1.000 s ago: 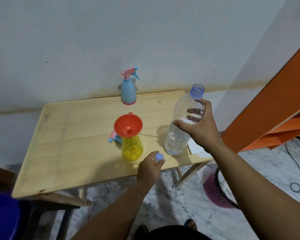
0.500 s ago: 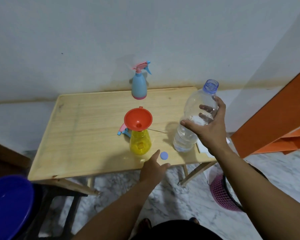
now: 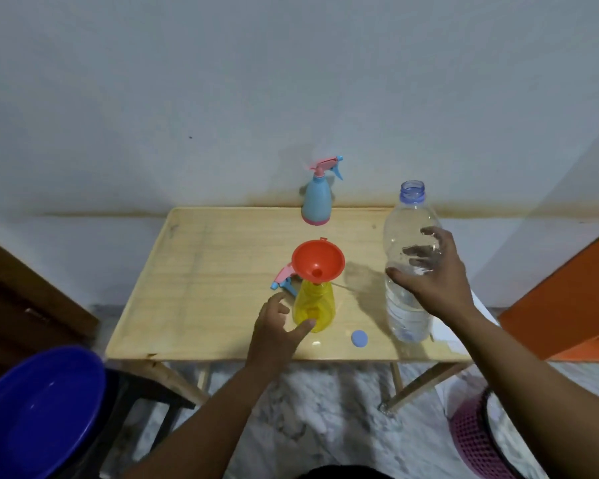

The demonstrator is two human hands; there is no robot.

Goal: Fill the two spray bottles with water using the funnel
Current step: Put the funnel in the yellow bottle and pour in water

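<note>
Two spray bottles stand on the table (image 3: 201,271): the yellow bottle (image 3: 313,311) near the front with the red funnel (image 3: 318,260) in its neck, the blue bottle (image 3: 316,202) at the back edge. The left hand (image 3: 277,326) is unclenched around the yellow bottle's base, thumb touching it. The right hand (image 3: 433,281) grasps the uncapped water bottle (image 3: 407,264), with the cap (image 3: 359,338) lying between both bottles.

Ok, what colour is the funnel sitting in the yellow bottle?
Orange-red. The funnel shows clearly in the head view, seated in the yellow bottle.
</note>
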